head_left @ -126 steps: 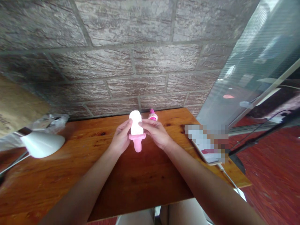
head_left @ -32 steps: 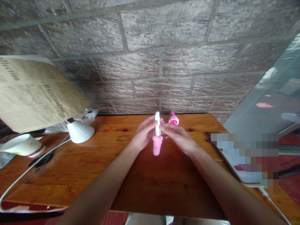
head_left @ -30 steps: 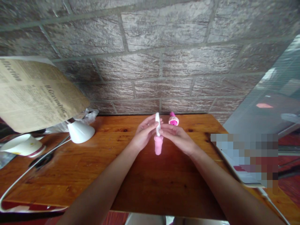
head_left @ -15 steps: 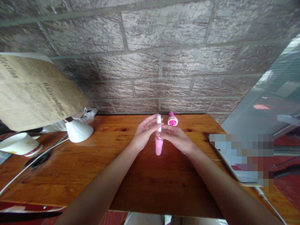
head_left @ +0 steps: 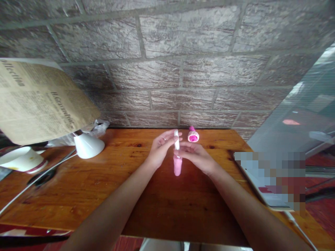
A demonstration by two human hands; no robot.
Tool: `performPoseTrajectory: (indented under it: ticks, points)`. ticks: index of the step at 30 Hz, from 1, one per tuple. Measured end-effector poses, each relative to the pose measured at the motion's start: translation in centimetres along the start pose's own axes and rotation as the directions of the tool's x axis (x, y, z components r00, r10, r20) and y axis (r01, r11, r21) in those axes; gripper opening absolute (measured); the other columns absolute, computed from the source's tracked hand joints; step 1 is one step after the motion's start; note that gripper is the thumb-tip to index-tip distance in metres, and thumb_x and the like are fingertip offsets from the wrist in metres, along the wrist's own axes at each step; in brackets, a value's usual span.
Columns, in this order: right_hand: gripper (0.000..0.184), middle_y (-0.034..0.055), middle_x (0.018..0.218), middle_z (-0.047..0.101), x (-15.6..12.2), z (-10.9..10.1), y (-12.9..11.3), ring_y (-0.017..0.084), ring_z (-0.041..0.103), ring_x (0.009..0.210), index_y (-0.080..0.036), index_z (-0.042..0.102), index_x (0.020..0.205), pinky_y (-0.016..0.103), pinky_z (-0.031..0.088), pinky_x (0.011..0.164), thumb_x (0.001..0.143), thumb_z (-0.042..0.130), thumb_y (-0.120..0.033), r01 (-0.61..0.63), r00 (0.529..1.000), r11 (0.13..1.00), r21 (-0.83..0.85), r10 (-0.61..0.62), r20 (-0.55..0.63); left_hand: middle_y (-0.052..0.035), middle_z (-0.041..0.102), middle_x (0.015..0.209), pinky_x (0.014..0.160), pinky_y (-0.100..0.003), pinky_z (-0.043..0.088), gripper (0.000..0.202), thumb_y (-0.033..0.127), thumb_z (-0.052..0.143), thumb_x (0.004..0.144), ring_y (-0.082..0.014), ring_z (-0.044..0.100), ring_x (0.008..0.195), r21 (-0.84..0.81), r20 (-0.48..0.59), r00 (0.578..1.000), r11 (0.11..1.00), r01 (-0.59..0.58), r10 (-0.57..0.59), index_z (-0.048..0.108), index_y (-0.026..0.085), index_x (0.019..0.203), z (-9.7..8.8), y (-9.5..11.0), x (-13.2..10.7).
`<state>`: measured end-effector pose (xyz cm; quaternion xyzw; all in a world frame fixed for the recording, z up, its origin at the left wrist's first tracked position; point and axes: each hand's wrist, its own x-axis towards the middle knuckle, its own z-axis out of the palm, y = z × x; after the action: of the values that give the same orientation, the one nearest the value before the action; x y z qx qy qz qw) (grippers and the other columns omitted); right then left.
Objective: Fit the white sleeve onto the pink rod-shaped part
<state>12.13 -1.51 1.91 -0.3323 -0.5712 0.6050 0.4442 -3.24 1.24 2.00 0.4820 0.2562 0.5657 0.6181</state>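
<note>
Over the middle of the wooden table [head_left: 99, 195], my left hand [head_left: 160, 148] pinches the upper part of a white, soft-looking piece [head_left: 177, 144] seen as a narrow upright strip. My right hand [head_left: 197, 157] is closed in a pinch at its lower end, from the right. A light pink cylinder [head_left: 177, 166] shows just below the right fingertips; I cannot tell whether it is joined to the white piece. Behind my right hand lies a bright pink piece [head_left: 193, 136] with a pale pink ring around its near end.
A lamp with a newsprint-patterned shade [head_left: 44, 101] and white base [head_left: 89, 145] stands at left, beside a paper cup [head_left: 23, 160] and a white cable. Clear plastic [head_left: 101, 127] lies by the wall [head_left: 157, 76]. A flat device [head_left: 269, 184], its screen blurred, lies at right.
The white piece tilts slightly more, its top leaning left, and sits a little lower in the picture. Both hands keep their pinch. The whole view has shifted slightly.
</note>
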Motion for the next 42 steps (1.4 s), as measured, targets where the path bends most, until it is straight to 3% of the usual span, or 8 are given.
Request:
performPoseTrajectory:
  ticks: [6,21,30,37,42]
  points:
    - [0.027,0.0038,0.092,0.074,-0.2,0.2,-0.1,0.017,0.068,0.084,-0.018,0.074,0.097,0.036,0.049,0.090,0.073,0.078,-0.033,-0.020,1.000,0.999,0.044,0.020,0.019,-0.0094,0.071,0.114,0.083,-0.035,0.051,0.038,0.026,0.078,0.072,-0.0222,0.070,0.092,-0.069,0.072,0.995,0.995,0.071,-0.066,0.069,0.020,0.109,0.0,0.6,-0.1]
    - [0.031,0.0027,0.096,0.074,-0.2,0.4,-0.1,0.017,0.069,0.089,-0.021,0.073,0.102,0.036,0.049,0.092,0.074,0.078,-0.034,0.004,0.999,0.999,0.038,-0.006,0.048,-0.0114,0.070,0.117,0.090,-0.038,0.050,0.042,0.025,0.080,0.069,-0.0227,0.070,0.094,0.022,0.057,0.998,1.000,0.021,-0.022,0.069,0.018,0.109,0.4,0.5,-0.5]
    - [0.032,0.0034,0.096,0.074,-0.2,0.4,0.0,0.018,0.068,0.089,-0.020,0.073,0.102,0.036,0.049,0.091,0.073,0.078,-0.034,-0.001,0.999,1.000,0.017,0.000,0.038,-0.0106,0.069,0.119,0.085,-0.032,0.052,0.041,0.024,0.079,0.070,-0.0185,0.070,0.089,0.026,0.051,0.998,0.999,0.026,-0.027,0.069,0.018,0.109,0.6,0.4,-0.5]
    - [0.034,0.0055,0.093,0.073,-0.5,0.6,-0.4,0.019,0.067,0.089,-0.016,0.074,0.098,0.037,0.046,0.093,0.072,0.078,-0.037,-0.066,0.995,0.996,0.064,0.061,0.075,-0.0085,0.074,0.104,0.069,-0.028,0.053,0.031,0.032,0.075,0.074,-0.0179,0.069,0.078,-0.092,0.011,0.987,0.982,0.162,-0.162,0.072,0.017,0.100,0.3,1.1,-0.2]
    - [0.031,0.0047,0.091,0.073,-0.4,0.7,-0.4,0.019,0.066,0.090,-0.017,0.074,0.096,0.037,0.046,0.093,0.071,0.079,-0.036,-0.057,0.997,0.996,0.075,0.053,0.058,-0.0083,0.072,0.111,0.073,-0.028,0.052,0.034,0.027,0.077,0.073,-0.0172,0.069,0.083,-0.054,0.063,0.989,0.989,0.138,-0.134,0.070,0.019,0.105,0.3,0.9,-0.4]
